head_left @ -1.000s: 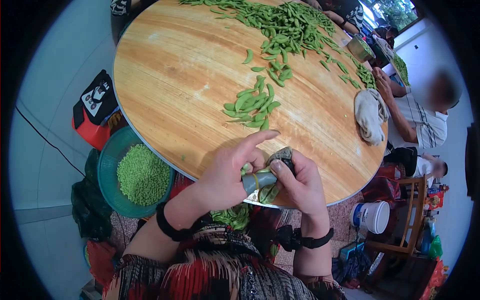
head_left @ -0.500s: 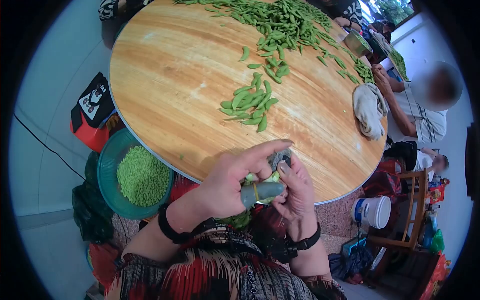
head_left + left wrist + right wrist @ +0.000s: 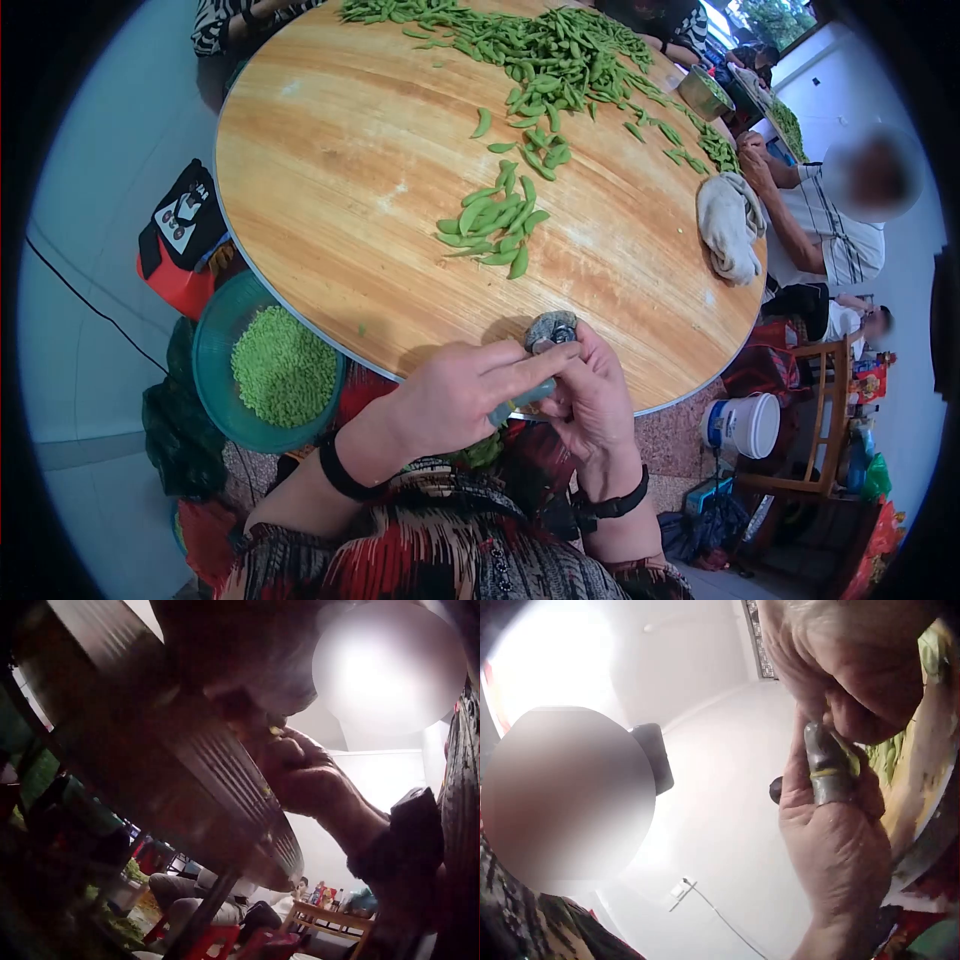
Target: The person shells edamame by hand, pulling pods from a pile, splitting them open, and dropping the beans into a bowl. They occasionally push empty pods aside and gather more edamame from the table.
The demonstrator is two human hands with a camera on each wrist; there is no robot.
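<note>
My left hand [image 3: 440, 395] and right hand [image 3: 595, 400] meet over the table's near edge. A grey-green thumb cover [image 3: 829, 772] with a yellow band sits on the left thumb. A green edamame pod [image 3: 853, 760] shows partly between that thumb and the left fingers, mostly hidden by them. Right fingers pinch close by the thumb cover's tip, where a yellow-green bit [image 3: 276, 731] shows in the left wrist view. At the far side of the fingertips is a fuzzy grey wrap [image 3: 550, 327] with a dark band. The left index finger lies across toward the right thumb.
The round wooden table [image 3: 330, 200] bears a small group of pods [image 3: 490, 220] and a large pod heap [image 3: 560, 50]. A teal basket [image 3: 210, 345] of shelled beans stands at left. A cloth [image 3: 728, 225], a seated person [image 3: 830, 215] and a white bucket [image 3: 745, 425] are at right.
The left index finger has come down from pointing outward to lie against the right hand. The thumb cover, plainly seen before, is now partly hidden. The head view has shifted slightly.
</note>
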